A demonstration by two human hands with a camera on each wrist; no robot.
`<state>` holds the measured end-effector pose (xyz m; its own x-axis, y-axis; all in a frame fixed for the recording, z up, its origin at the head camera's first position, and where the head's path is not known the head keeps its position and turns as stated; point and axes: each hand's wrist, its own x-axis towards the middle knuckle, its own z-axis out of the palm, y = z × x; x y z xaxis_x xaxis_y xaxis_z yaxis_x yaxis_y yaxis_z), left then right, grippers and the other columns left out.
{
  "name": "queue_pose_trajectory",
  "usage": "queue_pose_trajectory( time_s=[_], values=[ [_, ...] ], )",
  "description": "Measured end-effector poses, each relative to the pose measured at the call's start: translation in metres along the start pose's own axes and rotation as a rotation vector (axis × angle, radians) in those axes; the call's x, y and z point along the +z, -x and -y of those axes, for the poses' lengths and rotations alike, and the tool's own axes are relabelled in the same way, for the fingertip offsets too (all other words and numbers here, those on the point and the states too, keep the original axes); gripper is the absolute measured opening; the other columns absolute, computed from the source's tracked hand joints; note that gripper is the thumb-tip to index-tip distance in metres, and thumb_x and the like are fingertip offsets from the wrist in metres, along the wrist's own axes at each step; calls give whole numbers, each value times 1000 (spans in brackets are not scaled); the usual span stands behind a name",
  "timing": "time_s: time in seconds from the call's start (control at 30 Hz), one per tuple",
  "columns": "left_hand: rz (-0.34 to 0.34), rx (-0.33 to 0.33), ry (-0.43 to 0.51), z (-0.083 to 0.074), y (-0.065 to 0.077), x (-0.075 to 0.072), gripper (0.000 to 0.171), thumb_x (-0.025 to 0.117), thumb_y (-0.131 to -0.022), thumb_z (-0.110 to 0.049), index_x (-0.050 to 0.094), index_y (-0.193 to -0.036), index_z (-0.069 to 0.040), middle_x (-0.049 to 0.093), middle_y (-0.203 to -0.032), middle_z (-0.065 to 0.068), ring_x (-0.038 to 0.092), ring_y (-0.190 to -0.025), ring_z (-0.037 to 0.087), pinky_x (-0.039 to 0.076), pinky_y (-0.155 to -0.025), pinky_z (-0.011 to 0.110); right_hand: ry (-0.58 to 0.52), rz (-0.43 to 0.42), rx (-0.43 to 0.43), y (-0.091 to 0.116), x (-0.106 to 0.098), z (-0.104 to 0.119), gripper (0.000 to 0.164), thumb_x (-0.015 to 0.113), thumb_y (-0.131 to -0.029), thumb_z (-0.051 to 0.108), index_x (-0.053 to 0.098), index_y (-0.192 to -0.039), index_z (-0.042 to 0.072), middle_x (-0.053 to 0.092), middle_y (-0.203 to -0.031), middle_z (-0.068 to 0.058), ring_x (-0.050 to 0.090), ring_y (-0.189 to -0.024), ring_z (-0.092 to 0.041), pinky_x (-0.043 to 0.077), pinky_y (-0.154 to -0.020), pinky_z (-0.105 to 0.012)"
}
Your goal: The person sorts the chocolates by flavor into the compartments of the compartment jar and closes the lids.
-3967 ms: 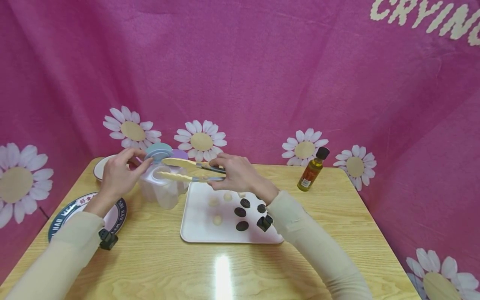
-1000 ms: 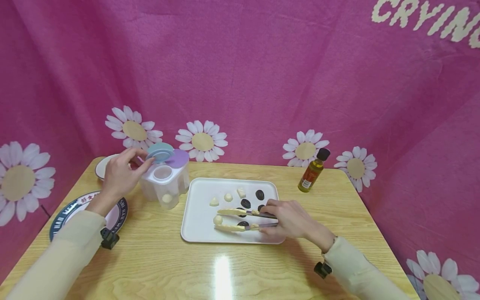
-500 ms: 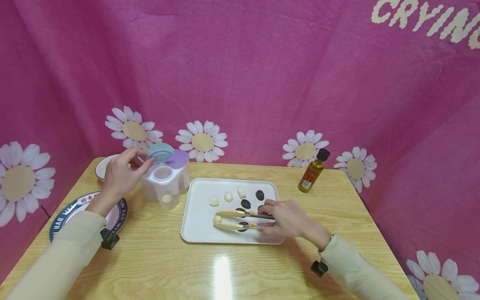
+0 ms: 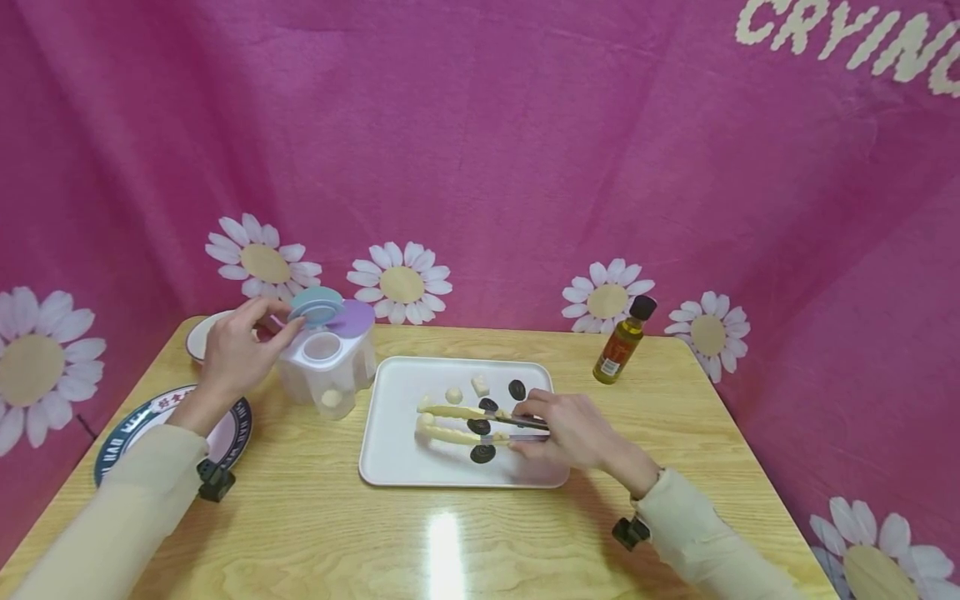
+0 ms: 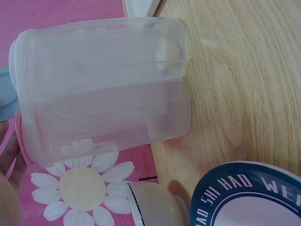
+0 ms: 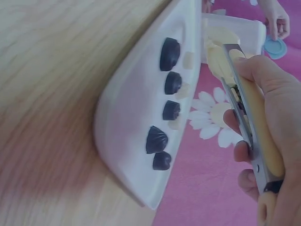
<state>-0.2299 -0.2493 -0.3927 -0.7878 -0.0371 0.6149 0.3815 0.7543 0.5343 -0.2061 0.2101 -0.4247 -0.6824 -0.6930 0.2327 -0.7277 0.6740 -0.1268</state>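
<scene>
My left hand (image 4: 243,342) pinches the raised blue-green flip lid (image 4: 317,305) of a clear multi-compartment container (image 4: 330,371). A single white chocolate (image 5: 168,52) lies at the bottom of the compartment under that lid. With my right hand (image 4: 570,429) I grip metal tongs (image 4: 457,412) with cream-coloured tips. Between the tips, over the left half of the white tray (image 4: 390,458), is a white chocolate (image 4: 427,419). Several dark chocolates (image 6: 157,140) and a few white chocolates (image 4: 453,395) sit on the tray, some partly hidden by the tongs.
A lilac lid (image 4: 354,318) covers another part of the container. Left of it are a white bowl (image 4: 201,337) and a dark-rimmed plate (image 4: 238,425). An oil bottle (image 4: 621,343) stands at the back right, near the pink cloth (image 4: 480,167).
The tongs went from the container down to the tray and closed around the front white chocolate. Both have since shifted up and slightly left. My left hand has stayed at the lid.
</scene>
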Motion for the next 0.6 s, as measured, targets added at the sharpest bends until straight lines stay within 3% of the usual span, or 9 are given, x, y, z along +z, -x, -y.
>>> queue_pose_trajectory(
  time_s=[0.23, 0.43, 0.6],
  values=[
    [-9, 12, 0, 0, 0, 0, 22, 83, -91, -12, 73, -108, -3, 74, -91, 15, 48, -73, -9, 42, -67, 2, -43, -59, 23, -15, -7, 3, 38, 83, -85, 47, 77, -109, 17, 73, -96, 4, 50, -68, -3, 37, -57, -17],
    [-3, 6, 5, -1, 0, 0, 21, 83, -91, -12, 73, -108, -3, 74, -92, 15, 48, -73, -10, 41, -68, 1, -51, -133, -35, -36, -13, 10, 42, 85, -83, 44, 77, -112, 15, 75, -100, 1, 55, -68, -6, 42, -58, -19],
    [-2, 7, 4, 0, 1, 0, 21, 82, -91, -11, 73, -108, -2, 74, -91, 16, 47, -73, -12, 40, -68, 0, -47, -138, -62, -59, -22, 20, 44, 82, -85, 48, 76, -114, 15, 75, -101, 1, 53, -66, -6, 38, -55, -19]
  ],
)
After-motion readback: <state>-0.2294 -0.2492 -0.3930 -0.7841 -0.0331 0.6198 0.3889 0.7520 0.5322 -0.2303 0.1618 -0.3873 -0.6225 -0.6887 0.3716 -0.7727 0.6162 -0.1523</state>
